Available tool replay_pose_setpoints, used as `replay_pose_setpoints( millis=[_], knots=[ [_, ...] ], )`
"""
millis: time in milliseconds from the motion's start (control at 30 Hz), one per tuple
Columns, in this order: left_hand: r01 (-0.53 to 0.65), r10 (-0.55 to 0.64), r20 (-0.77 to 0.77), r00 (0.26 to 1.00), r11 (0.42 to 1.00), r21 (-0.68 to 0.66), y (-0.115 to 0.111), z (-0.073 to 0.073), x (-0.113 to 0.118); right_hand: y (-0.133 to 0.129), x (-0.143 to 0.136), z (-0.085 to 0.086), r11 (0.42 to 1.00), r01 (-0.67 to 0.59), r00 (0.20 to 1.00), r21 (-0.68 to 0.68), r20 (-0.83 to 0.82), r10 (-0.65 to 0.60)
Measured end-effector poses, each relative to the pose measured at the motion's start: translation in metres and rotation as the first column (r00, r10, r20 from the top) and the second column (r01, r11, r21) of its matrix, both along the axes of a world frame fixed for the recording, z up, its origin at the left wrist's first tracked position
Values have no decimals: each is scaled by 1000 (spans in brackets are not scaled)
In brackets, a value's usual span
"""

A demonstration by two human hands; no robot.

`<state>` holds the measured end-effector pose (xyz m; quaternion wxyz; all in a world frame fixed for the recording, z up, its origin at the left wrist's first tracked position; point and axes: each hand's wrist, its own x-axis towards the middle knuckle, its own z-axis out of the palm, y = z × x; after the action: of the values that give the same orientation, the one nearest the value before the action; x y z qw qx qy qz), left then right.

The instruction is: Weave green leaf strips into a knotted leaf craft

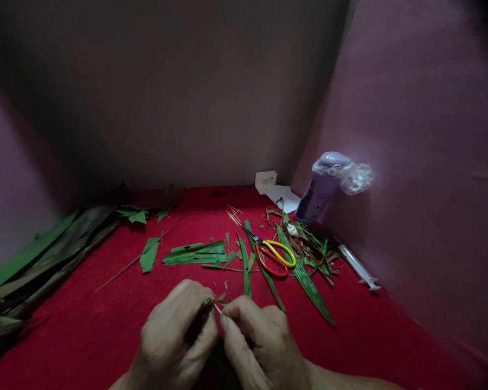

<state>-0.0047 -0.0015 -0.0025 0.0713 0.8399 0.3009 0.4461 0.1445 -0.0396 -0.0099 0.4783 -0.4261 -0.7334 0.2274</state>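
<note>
My left hand (177, 333) is closed, its fingers curled round a small dark-green piece of leaf (207, 301) that they mostly hide. Close beside it, my right hand (264, 341) pinches a thin pale toothpick (218, 309) between thumb and forefinger. The toothpick's far tip reaches the left fingertips; whether it pierces the leaf I cannot tell. Beyond the hands lie scissors (270, 255) with one red and one yellow handle, on top of green leaf strips (268, 279). Cut leaf pieces (195, 253) lie left of them.
Large long leaves (36, 254) are heaped along the left wall. Loose toothpicks (234, 214) lie on the red cloth (85, 325). To the right are leaf scraps (315, 249), a plastic syringe (358, 266), a purple tumbler (319, 195) topped with clear plastic, and white paper (283, 197).
</note>
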Motion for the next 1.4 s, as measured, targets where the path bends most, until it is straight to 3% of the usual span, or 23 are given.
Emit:
replay_pose_setpoints(
  millis=[100,267,333,600,800,1067,1267,1400],
  knots=[
    [10,-9,31,999,1000,-6,1,-3,-1,0,-1,0,995,-39,998,-89,-43,35],
    [27,-24,52,998,999,-45,2,-5,-1,0,0,-1,993,-70,995,-90,-77,64],
    [30,-27,57,998,999,-44,2,-4,-1,1,0,-2,985,-79,992,-152,-108,63],
    [30,-27,79,996,999,-36,0,0,1,1,-6,-5,840,-243,914,-485,-404,31],
    [51,-46,97,994,997,-56,0,-3,0,2,-5,-10,893,-181,939,-413,-343,31],
    [51,-42,101,994,995,-89,0,-3,0,2,-9,-10,815,-354,865,-459,-491,99],
    [60,-51,126,991,996,-69,-1,-5,-2,1,-8,-14,900,-267,899,-344,-425,104],
    [60,-49,126,991,995,-81,-3,-5,-3,1,-8,-11,871,-310,870,-382,-483,98]
  ],
)
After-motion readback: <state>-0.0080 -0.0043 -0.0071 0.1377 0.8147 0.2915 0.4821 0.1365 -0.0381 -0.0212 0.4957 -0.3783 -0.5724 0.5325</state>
